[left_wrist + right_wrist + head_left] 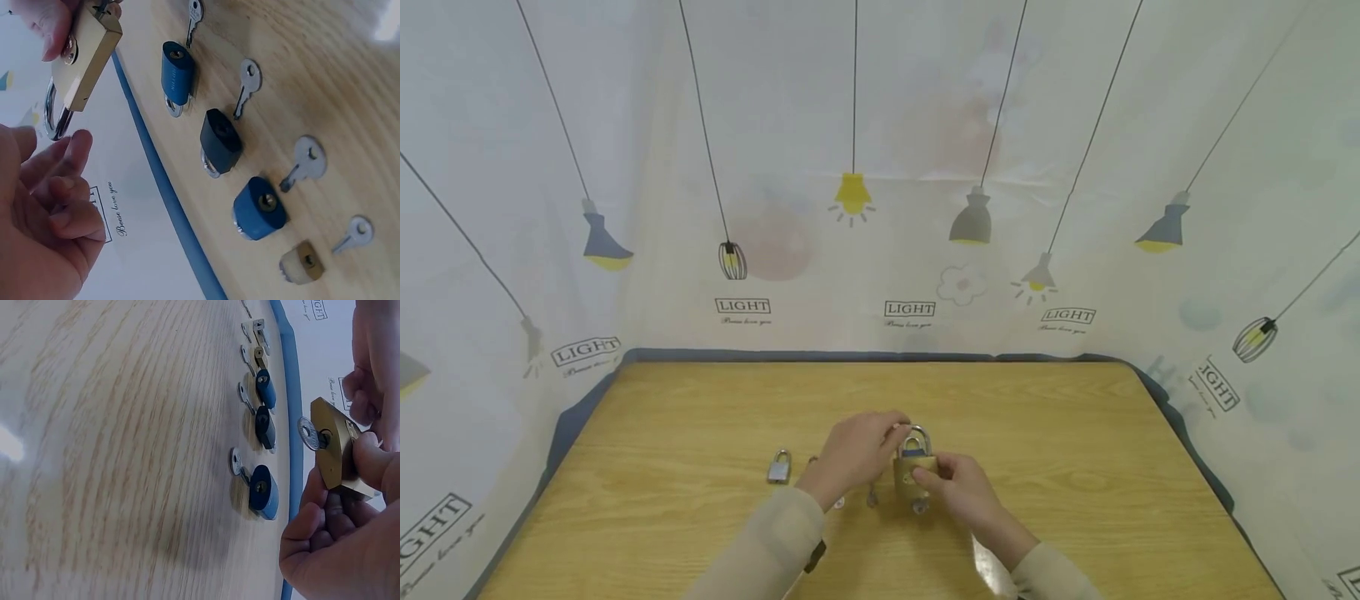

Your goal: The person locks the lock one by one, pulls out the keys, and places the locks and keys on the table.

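Note:
My right hand grips the body of a large brass padlock, raised above the table, with its thumb on the front. A key sticks out of its keyhole in the right wrist view. My left hand is at the metal shackle, its fingers loosely bent and not wrapped round it. In the left wrist view, a blue padlock, a dark padlock, another blue padlock and a small brass padlock lie in a row.
A silver padlock lies left of my hands. Beside the row lie loose keys, among them a round-headed key and a larger key. The wooden table ends at a printed curtain.

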### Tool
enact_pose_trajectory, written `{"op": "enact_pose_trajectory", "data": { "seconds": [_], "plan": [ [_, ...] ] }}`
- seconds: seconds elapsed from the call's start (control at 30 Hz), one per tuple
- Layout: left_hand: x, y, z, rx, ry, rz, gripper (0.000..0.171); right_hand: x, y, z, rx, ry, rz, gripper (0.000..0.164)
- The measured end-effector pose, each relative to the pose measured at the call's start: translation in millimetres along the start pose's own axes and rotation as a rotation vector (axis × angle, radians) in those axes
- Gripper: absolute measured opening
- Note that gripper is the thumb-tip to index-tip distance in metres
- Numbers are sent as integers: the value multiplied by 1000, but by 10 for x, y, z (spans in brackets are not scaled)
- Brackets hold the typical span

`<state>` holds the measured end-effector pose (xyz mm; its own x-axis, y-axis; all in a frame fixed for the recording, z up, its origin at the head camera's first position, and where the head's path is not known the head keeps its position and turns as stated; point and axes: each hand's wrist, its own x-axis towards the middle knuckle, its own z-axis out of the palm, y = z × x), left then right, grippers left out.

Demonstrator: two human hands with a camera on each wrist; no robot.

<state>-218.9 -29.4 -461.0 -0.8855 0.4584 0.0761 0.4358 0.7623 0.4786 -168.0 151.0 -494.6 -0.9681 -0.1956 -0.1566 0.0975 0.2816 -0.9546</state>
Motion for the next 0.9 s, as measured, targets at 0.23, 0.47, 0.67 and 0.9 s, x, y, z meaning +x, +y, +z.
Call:
{"op": "enact_pose_trajectory", "data": {
  "seconds": [0.23,0.47,0.67,0.9],
  "plan": [
    [-186,-127,86,-278,62,-124,28,22,30,-69,-5,28,8,35],
    [-434,-111,273,-415,34,-183,21,66,37,-102,20,70,28,34],
    [-538,16,503,-490,25,-282,21,69,-28,-93,30,111,47,29],
    [-540,107,697,-673,76,-304,19,85,-61,-109,44,130,78,32]
  ]
}}
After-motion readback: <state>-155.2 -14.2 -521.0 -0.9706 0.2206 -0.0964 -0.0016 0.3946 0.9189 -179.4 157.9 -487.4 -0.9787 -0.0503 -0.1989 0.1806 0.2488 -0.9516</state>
